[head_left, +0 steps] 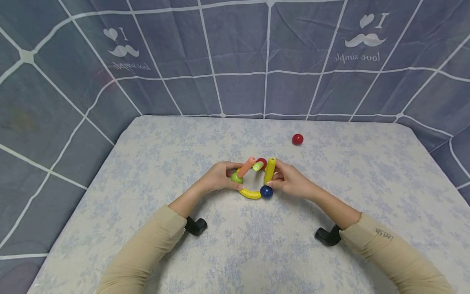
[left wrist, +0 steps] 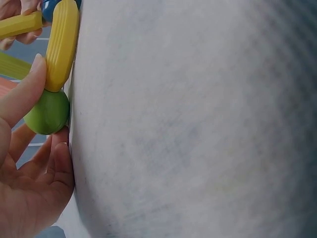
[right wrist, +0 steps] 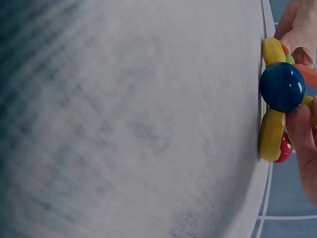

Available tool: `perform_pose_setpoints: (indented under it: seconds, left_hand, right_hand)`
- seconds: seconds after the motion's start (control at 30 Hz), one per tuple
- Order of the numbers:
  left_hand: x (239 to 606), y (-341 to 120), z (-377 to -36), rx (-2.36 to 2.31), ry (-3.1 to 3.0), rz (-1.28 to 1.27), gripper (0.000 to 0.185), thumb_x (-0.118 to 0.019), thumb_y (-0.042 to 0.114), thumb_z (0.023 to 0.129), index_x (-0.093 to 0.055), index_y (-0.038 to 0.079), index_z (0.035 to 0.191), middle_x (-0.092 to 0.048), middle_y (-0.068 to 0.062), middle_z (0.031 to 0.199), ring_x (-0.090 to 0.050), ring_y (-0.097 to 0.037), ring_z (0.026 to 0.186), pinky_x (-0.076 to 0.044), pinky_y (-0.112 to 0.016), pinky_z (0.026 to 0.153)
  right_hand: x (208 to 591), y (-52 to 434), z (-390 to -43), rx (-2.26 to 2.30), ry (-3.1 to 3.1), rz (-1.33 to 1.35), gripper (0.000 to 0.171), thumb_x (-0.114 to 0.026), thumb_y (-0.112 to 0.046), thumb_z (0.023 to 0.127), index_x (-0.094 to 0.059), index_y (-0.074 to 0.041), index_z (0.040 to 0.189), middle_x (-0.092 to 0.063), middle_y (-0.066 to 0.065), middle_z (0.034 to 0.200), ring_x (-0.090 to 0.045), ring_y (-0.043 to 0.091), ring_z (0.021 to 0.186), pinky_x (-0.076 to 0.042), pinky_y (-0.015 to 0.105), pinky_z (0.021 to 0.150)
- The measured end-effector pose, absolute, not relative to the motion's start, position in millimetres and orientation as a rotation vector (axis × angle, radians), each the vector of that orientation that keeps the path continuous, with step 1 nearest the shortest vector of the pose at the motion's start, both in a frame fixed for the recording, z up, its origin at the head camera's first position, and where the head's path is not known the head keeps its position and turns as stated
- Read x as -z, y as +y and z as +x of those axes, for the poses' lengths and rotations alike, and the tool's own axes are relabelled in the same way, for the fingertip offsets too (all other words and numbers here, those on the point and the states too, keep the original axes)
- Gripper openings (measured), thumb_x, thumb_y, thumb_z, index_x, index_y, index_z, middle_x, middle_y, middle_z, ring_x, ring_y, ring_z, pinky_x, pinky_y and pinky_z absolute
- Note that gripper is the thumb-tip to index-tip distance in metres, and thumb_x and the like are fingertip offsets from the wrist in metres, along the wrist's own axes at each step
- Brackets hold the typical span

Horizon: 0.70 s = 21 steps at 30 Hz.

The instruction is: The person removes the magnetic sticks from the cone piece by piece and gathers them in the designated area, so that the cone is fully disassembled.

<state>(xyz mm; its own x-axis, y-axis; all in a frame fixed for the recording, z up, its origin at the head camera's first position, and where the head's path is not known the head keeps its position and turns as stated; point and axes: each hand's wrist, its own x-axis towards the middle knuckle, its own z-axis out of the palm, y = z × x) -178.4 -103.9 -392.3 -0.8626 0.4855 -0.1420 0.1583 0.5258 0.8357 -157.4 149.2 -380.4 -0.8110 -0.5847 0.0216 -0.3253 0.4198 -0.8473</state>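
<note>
On the table a ring of yellow curved rods [head_left: 250, 193] joins a green ball [head_left: 237, 177], a blue ball [head_left: 266, 191] and a red ball [head_left: 262, 162]. Straight rods rise from the balls: an orange one [head_left: 246, 167], a light green one [head_left: 258, 166] and a yellow one [head_left: 269, 171]. My left hand [head_left: 221, 177] holds the green ball between thumb and fingers, the thumb [left wrist: 30, 87] lying against the curved rod beside it. With my right hand [head_left: 292, 179] I pinch the yellow straight rod just above the blue ball; some of those fingers are hidden behind it.
A loose red ball [head_left: 298, 139] lies farther back on the patterned tablecloth [head_left: 183, 143], to the right of the ring. A grey curtain [head_left: 238, 61] with white lines hangs behind the table's back edge and along its left side.
</note>
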Motion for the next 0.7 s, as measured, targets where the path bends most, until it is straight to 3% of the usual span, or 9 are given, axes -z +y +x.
perform_pose_setpoints:
  seconds: [0.33, 0.7]
  left_hand:
    - [392, -103, -178, -1.245, 2.42, 0.524, 0.067, -0.082, 0.015, 0.071, -0.054, 0.01, 0.132, -0.053, -0.009, 0.13, -0.052, -0.022, 0.094, -0.043, -0.028, 0.072]
    - [392, -104, -179, -1.27, 2.411, 0.513, 0.066, -0.083, 0.016, 0.07, -0.056, 0.01, 0.13, -0.054, -0.009, 0.128, -0.053, -0.021, 0.094, -0.043, -0.028, 0.073]
  right_hand:
    - [380, 152, -159, 1.395, 2.366, -0.662, 0.042, -0.065, 0.002, 0.085, -0.046, 0.004, 0.123, -0.058, 0.019, 0.111, -0.063, 0.024, 0.092, -0.052, 0.028, 0.075]
    - [375, 160, -162, 1.504, 2.382, -0.592, 0.037, -0.07, -0.003, 0.082, -0.053, 0.002, 0.114, -0.062, 0.014, 0.099, -0.064, 0.022, 0.085, -0.051, 0.027, 0.071]
